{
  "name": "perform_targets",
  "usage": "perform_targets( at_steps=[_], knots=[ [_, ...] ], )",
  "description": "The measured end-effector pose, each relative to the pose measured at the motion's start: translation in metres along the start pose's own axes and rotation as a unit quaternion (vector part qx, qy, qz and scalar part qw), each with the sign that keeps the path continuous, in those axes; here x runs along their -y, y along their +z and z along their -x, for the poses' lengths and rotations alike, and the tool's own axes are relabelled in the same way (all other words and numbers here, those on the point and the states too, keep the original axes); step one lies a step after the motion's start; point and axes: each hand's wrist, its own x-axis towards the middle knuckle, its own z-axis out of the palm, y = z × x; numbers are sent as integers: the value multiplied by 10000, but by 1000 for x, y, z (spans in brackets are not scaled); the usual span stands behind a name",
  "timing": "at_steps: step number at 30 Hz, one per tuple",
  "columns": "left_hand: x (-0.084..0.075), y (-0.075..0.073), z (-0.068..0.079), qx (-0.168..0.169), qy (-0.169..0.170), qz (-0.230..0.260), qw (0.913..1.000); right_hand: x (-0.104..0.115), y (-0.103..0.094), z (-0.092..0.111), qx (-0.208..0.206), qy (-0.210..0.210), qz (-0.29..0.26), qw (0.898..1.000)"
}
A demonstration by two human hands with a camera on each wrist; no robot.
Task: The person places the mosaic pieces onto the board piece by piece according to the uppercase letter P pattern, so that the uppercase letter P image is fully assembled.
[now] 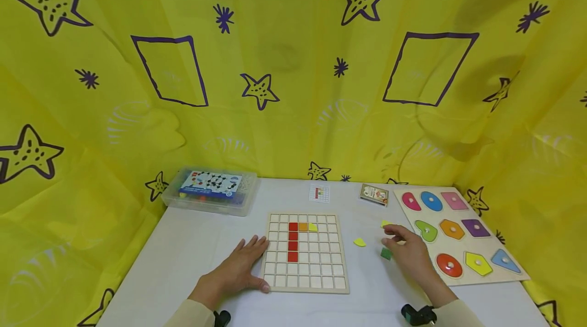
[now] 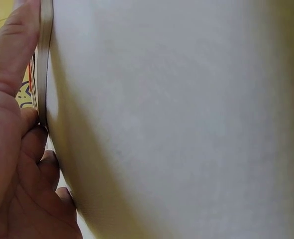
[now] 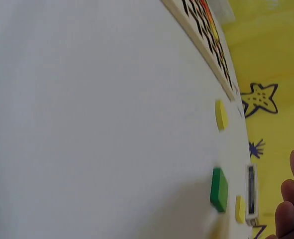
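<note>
My left hand (image 1: 238,267) rests at the left side of a wooden grid board (image 1: 302,290), fingers extended at its edge and thumb by the lower left corner. In the left wrist view the thumb and fingertips meet the board's rim (image 2: 46,64). Red tiles (image 1: 293,246) form a column in the grid, with an orange tile (image 1: 303,227) and a yellow tile (image 1: 313,227) beside the top one. Over the table, my right hand (image 1: 409,254) hovers with loosely bent fingers and nothing visible in them. Near its fingertips lie a yellow piece (image 1: 385,223) and a green block (image 1: 386,253).
Another yellow piece (image 1: 359,242) lies right of the board. A puzzle board with knobbed shapes (image 1: 486,259) stands at the right. Behind are a pattern card (image 1: 319,193), a small card box (image 1: 374,194) and a clear plastic case (image 1: 238,208). Yellow curtains (image 1: 293,138) enclose the table.
</note>
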Motion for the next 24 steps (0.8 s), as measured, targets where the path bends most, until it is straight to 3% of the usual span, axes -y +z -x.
perform_targets(
  at_steps=[6, 11, 16, 24],
  knots=[
    [-4, -3, 2, -12, 17, 84, 10000, -28, -32, 1, -128, 104, 457, 9988],
    [-5, -3, 3, -3, -6, 117, 9999, -50, -48, 1, -6, 34, 718, 9974],
    [-4, -2, 3, 13, -26, 80, 10000, -62, -53, -1, 222, -32, 874, 9959],
    [-2, -1, 1, 20, -89, 19, 10000, -68, -45, -9, 356, 45, 1377, 9898]
  ],
)
